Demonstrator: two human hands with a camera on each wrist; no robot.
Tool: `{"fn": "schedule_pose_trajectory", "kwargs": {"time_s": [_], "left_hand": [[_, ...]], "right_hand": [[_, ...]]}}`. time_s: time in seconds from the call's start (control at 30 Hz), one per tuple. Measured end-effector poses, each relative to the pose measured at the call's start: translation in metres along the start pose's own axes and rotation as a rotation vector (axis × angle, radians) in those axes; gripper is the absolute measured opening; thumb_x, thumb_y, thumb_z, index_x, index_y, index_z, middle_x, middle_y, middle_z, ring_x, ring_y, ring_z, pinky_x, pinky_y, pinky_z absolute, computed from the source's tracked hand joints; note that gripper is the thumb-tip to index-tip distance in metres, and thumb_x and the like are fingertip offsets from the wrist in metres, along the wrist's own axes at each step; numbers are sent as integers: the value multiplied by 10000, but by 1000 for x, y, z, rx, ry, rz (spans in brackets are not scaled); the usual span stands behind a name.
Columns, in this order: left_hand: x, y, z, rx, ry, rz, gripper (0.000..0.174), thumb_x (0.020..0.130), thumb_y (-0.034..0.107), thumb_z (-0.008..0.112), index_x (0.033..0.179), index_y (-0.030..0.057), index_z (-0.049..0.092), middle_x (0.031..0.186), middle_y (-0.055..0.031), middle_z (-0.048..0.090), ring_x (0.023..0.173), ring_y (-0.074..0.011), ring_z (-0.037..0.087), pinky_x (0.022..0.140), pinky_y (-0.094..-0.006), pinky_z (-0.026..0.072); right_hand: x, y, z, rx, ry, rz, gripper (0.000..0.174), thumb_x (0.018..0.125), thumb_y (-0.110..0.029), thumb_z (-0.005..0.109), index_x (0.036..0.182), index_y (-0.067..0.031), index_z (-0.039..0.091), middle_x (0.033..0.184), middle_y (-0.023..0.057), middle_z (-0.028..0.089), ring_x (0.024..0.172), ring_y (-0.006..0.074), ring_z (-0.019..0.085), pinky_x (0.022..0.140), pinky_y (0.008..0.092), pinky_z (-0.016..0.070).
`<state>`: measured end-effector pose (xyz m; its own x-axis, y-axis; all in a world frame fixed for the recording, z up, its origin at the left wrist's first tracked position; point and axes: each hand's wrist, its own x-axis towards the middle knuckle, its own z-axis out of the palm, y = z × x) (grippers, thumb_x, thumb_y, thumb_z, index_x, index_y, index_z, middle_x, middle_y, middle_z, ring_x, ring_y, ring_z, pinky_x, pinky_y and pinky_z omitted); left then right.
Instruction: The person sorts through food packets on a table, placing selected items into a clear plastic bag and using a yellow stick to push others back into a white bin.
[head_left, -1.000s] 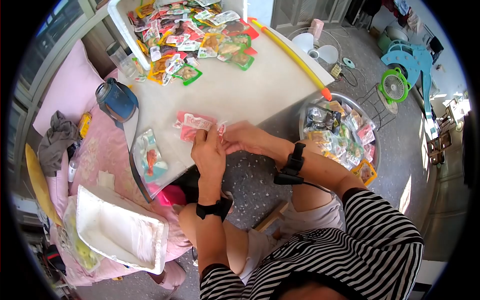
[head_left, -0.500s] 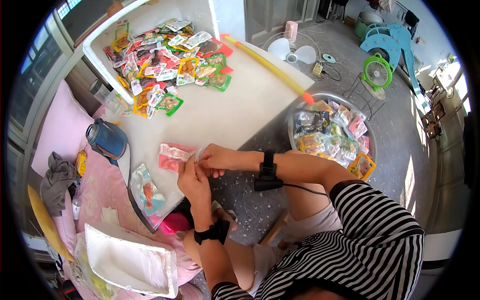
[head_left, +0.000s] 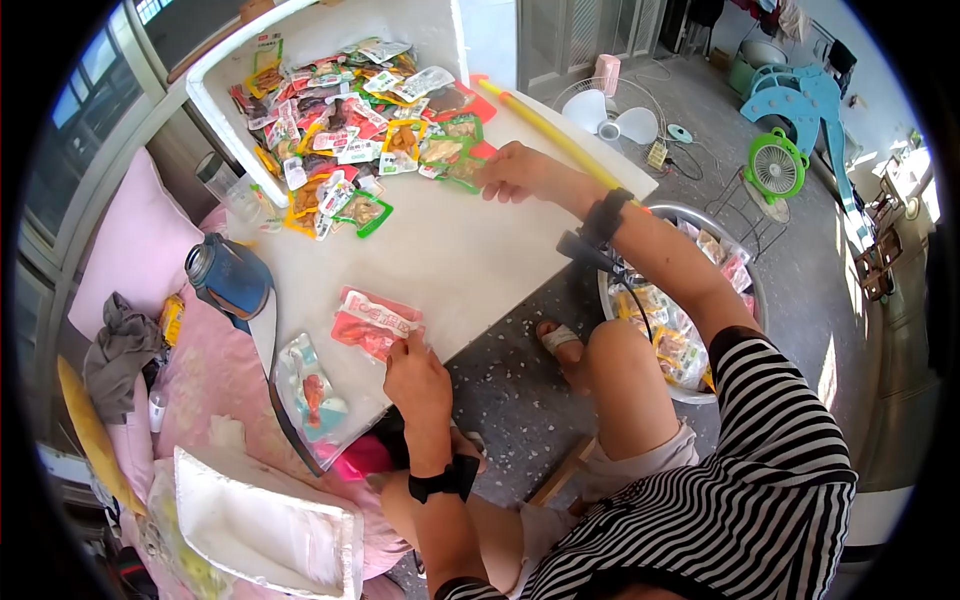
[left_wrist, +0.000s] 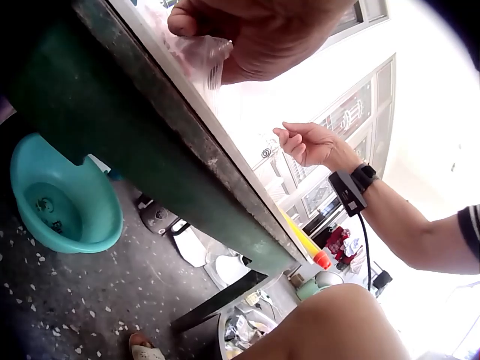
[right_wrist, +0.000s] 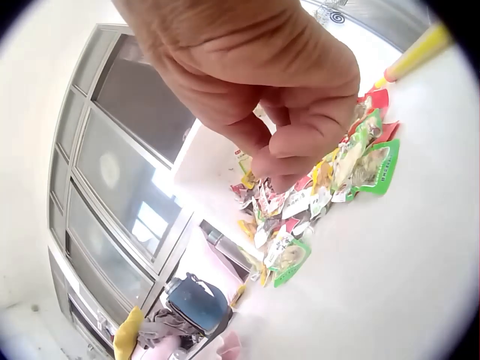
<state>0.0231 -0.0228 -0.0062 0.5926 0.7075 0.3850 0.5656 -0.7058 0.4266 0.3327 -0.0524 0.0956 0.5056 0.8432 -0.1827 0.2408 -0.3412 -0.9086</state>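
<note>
My left hand [head_left: 418, 385] pinches the near end of a clear plastic bag [left_wrist: 204, 60] at the table edge. A red snack packet [head_left: 368, 322] lies flat on the table in front of its fingertips. Over the far part of the table is my right hand [head_left: 522, 175], its fingers loosely bent and holding nothing. It overlaps the right end of a heap of small snack packets [head_left: 345, 130] that spills from a white foam box [head_left: 225, 120]. To the left of the red packet lies a clear bag with a teal-and-white packet [head_left: 310, 395].
A yellow stick [head_left: 545, 125] with an orange tip lies along the table's right side. Bagged packets fill a metal basin [head_left: 607, 290] on the floor. A blue jug [head_left: 230, 278] stands left of the table, and an open foam box [head_left: 265, 510] lies on the pink bedding.
My right hand has left the bag beside my left hand and moved forward to the packet heap. My left hand stays at the bag with the red packet.
</note>
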Motion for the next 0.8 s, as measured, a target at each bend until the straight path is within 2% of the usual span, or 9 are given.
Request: {"fn": "schedule_pose_trajectory", "kwargs": {"time_s": [0.17,0.27,0.37,0.47,0.57,0.67,0.7,0.77,0.8], "left_hand": [[0,-1,3,20,-4,-13,298,763,25,613,1060,48,622,894,-174,603,807,-369,606,668,-455,495],[0,0,5,29,-13,-17,285,774,23,596,1057,49,622,879,-168,601,793,-365,609,656,-451,498],[0,-2,5,22,-26,-25,284,785,22,581,1064,51,624,874,-164,601,791,-363,610,657,-449,498],[1,-2,2,-8,-21,-28,286,793,21,569,1072,52,626,873,-162,602,790,-360,610,657,-447,498],[1,-1,0,-19,-35,-41,284,798,24,564,1074,51,627,870,-161,603,788,-358,610,651,-443,499],[1,-1,0,-18,-48,-43,279,800,25,564,1071,50,628,871,-161,604,788,-354,611,642,-439,501],[4,-4,-1,-6,-57,-52,280,802,25,562,1074,49,625,873,-157,601,787,-348,613,636,-437,505],[2,-3,2,-15,-48,-48,287,803,27,562,1084,49,618,879,-153,598,787,-346,614,639,-437,507],[1,-2,4,-18,-44,-46,290,804,28,561,1089,50,614,882,-150,597,787,-345,615,640,-437,508]], "right_hand": [[36,-16,21,-20,-35,-30,221,790,-244,667,792,-24,654,713,49,669,561,93,605,496,236,489],[73,-21,44,-37,-62,53,200,790,-218,662,812,-19,653,729,62,674,572,108,622,494,248,502],[103,-21,66,153,-102,-4,230,800,-250,638,859,-28,645,765,49,653,658,125,631,552,257,515],[136,-23,92,243,-58,-29,240,800,-255,643,880,-29,628,760,37,622,692,125,622,595,268,531],[172,-5,107,392,-178,-207,157,827,-170,615,895,-28,608,811,23,591,755,120,607,647,283,544],[197,1,121,384,-291,-478,65,851,-62,557,896,-24,585,863,7,554,811,104,581,705,293,551],[207,-1,127,401,-296,-408,121,873,-23,533,975,-14,597,1018,27,578,881,134,597,765,321,556],[221,-5,137,267,-197,-570,203,878,-26,548,1078,-13,584,1131,55,562,957,176,600,809,337,552],[229,-7,142,251,-212,-606,295,877,-7,553,1171,-19,546,1223,76,523,1023,216,589,850,358,543]]}}
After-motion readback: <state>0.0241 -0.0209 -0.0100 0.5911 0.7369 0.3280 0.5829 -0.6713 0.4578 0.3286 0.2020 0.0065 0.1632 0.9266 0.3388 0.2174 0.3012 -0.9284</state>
